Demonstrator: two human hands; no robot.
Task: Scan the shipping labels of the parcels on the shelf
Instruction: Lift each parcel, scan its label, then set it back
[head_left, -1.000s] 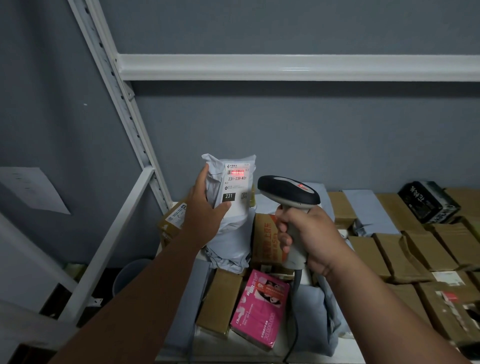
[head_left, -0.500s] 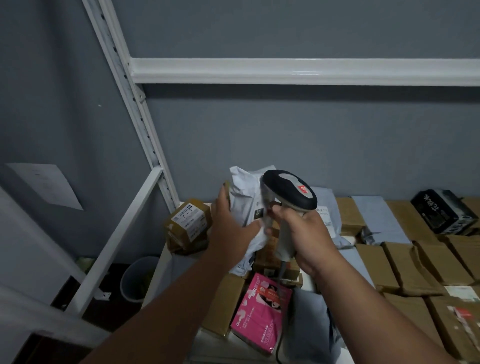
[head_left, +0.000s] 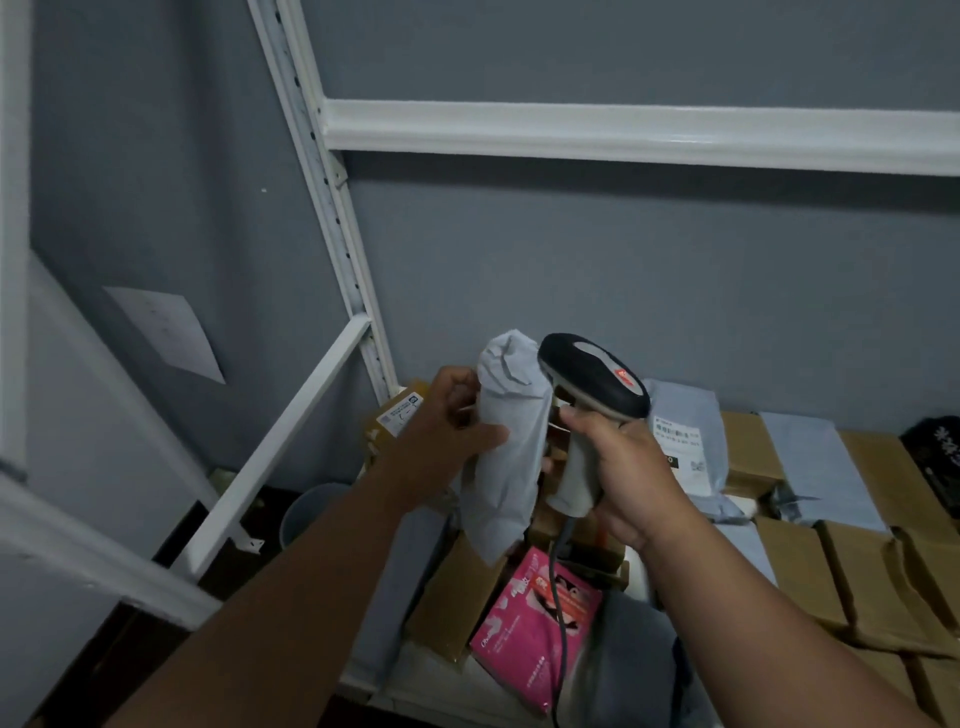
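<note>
We see the grey parcel (head_left: 506, 457) label turned away; the black box (head_left: 935, 447) is cropped at the shelf's right edge

Grey walls (head_left: 649, 291) enclose the corner, matt and dimly lit, with a sheet of paper (head_left: 166, 332) fixed flat to the left wall. A white metal rack stands against them: a slotted upright (head_left: 332, 208) leans across the view, a rail (head_left: 623, 132) runs from it to the right, and a diagonal brace (head_left: 280, 447) drops from the upright toward the dark floor (head_left: 130, 639). A grey bin (head_left: 306, 512) stands on the floor behind the brace, close to the wall, and a further white frame member (head_left: 93, 566) crosses the lower left.
</note>
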